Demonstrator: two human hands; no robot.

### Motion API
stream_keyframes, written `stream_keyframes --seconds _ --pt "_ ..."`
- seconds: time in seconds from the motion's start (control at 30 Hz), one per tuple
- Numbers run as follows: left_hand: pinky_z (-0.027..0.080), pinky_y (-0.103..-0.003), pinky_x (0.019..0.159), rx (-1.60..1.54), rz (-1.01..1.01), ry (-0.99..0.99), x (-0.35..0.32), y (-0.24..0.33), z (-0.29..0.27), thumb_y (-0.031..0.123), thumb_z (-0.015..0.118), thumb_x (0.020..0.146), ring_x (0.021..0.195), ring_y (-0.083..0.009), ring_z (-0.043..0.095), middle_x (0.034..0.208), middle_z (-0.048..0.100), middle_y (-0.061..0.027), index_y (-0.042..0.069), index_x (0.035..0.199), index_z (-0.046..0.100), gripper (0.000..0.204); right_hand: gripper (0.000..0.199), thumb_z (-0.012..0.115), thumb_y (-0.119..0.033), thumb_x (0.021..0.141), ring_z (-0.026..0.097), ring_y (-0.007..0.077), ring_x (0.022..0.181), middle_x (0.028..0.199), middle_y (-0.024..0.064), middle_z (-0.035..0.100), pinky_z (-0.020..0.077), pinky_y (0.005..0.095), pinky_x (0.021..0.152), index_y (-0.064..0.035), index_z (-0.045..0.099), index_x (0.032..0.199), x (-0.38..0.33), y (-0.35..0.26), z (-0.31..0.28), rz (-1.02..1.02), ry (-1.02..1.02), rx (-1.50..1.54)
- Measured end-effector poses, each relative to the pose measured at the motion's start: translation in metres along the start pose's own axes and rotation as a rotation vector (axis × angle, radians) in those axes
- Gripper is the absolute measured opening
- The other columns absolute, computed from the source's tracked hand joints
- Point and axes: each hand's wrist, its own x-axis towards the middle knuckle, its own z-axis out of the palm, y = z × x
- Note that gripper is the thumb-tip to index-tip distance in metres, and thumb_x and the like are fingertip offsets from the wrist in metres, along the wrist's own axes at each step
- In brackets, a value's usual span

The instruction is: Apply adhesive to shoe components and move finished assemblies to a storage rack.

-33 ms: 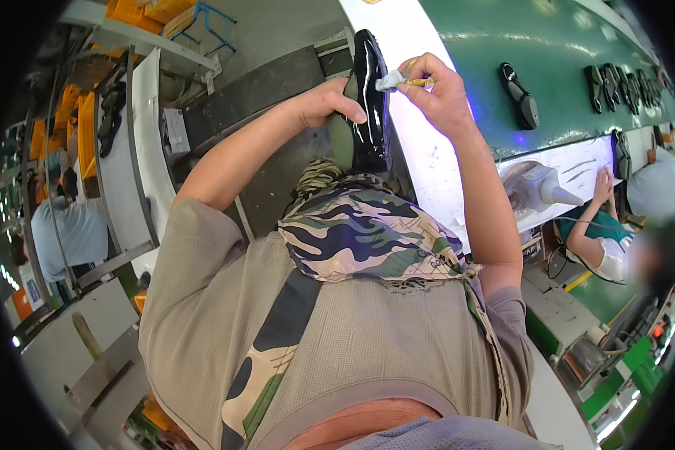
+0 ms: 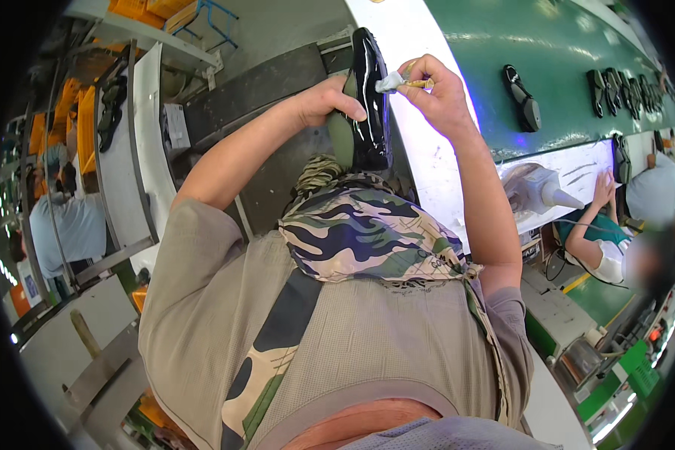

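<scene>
A glossy black shoe stands on end in front of my chest, its long side toward my right. My left hand grips it from the left, thumb pressed on the shiny upper and fingers hidden behind. Beside that thumb, an olive-green part runs along the shoe's left side. Between the fingertips of my right hand is a thin yellowish stick together with a wad of pale cloth. The wad touches the shoe's right edge.
At my right lies a white worktop, then a green conveyor belt carrying a black shoe and several more farther off. A bottle with a pointed nozzle lies beyond my right forearm. A co-worker sits at right; metal racks stand left.
</scene>
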Motion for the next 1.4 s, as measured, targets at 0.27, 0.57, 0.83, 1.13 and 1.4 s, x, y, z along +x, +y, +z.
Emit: stream_keyframes --seconds 0.27,0.57,0.83,1.13,1.4 --pt "0.051 -0.035 0.089 -0.247 0.161 0.229 -0.06 -0.03 -0.048 0.009 0.072 0.068 0.094 -0.0222 0.064 0.104 0.067 -0.0111 -0.002 0.111 0.062 0.045 0.02 0.067 0.003 0.078 0.058 0.0149 0.086 0.092 0.0087 0.064 0.047 0.029 0.079 -0.0032 0.049 0.08 0.015 -0.01 0.063 0.122 -0.212 0.03" --pt "0.05 -0.04 0.095 -0.459 0.356 0.422 -0.112 -0.065 -0.088 0.009 0.066 0.074 0.101 -0.0259 0.065 0.109 0.067 -0.0136 -0.003 0.116 0.059 0.044 0.02 0.069 0.001 0.077 0.054 0.0119 0.087 0.098 0.01 0.06 0.0431 0.0266 0.079 -0.0064 0.051 0.081 0.025 0.007 0.093 0.243 -0.283 0.185" --pt "0.047 -0.039 0.1 -0.815 0.497 0.408 -0.133 -0.093 -0.11 0.009 0.065 0.077 0.104 -0.0277 0.064 0.11 0.067 -0.014 -0.002 0.115 0.06 0.04 0.017 0.07 0.004 0.08 0.057 0.0111 0.073 0.084 0.0039 0.06 0.048 0.0257 0.068 -0.0047 0.056 0.085 0.03 0.035 0.147 0.46 0.03 0.532" --pt "0.05 -0.031 0.086 -0.195 0.663 0.925 -0.168 -0.089 -0.088 0.003 0.072 0.068 0.091 -0.0165 0.063 0.097 0.067 -0.0059 0.0 0.106 0.062 0.039 0.019 0.07 0.007 0.075 0.056 0.0144 0.063 0.075 0.0036 0.057 0.0492 0.0291 0.055 -0.0027 0.056 0.084 0.031 0.038 0.191 0.646 0.188 0.494" --pt "0.047 -0.03 0.093 0.072 0.756 1.152 -0.193 -0.102 -0.086 0.007 0.081 0.066 0.099 -0.0156 0.06 0.106 0.065 -0.0059 0.001 0.114 0.057 0.054 0.017 0.07 0.006 0.077 0.055 0.0123 0.057 0.072 0.0039 0.058 0.0489 0.0264 0.051 -0.0028 0.056 0.083 0.044 0.028 0.237 0.712 0.099 0.469"
